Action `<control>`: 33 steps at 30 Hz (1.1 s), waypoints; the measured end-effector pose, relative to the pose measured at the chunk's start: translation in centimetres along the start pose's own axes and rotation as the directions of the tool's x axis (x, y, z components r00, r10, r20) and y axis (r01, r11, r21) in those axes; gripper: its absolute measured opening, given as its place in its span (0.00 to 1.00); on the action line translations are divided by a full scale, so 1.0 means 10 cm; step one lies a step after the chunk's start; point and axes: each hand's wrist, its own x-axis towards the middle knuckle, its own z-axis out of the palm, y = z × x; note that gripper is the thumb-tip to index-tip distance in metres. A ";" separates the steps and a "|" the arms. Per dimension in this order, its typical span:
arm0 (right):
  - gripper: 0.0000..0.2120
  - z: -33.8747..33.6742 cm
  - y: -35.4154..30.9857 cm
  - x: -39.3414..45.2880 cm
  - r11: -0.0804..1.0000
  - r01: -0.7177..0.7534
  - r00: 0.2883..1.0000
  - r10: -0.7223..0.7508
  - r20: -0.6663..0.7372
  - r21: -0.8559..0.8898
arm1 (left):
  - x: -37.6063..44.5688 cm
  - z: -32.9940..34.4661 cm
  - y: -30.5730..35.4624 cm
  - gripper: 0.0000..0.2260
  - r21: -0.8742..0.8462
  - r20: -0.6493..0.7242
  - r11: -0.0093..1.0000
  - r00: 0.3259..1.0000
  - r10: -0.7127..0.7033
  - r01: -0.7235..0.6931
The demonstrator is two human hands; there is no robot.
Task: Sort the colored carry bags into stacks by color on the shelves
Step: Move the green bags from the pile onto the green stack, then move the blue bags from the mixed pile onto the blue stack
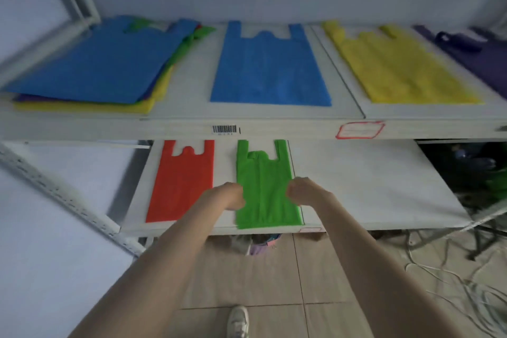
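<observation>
A green bag lies flat on the lower shelf, with a red bag to its left. My left hand rests curled on the green bag's left edge and my right hand on its right edge; whether the fingers pinch the fabric is hidden. On the upper shelf a mixed pile with a blue bag on top sits at the left, then a single blue bag, a yellow bag and a purple bag at the far right.
White shelf uprights run down the left side. Loose white cables lie on the tiled floor at the right, with dark clutter beside the lower shelf. My shoe shows at the bottom. The lower shelf's right half is bare.
</observation>
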 end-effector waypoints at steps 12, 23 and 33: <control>0.04 -1.82 -1.52 -0.99 0.948 0.262 0.965 -0.254 -0.068 0.178 | -1.34 -1.83 -0.81 0.13 -0.281 -0.293 0.959 0.949 -0.118 0.032; 0.12 -2.15 -3.07 0.33 0.821 0.147 0.982 -0.055 -0.181 0.551 | -0.57 -2.77 -2.63 0.11 -0.390 -0.488 0.910 0.806 -0.334 0.141; 0.10 -2.07 -3.55 1.34 0.809 0.097 0.949 0.100 -0.299 0.580 | 0.17 -2.84 -3.32 0.18 -0.543 -0.513 0.840 0.792 -0.331 0.000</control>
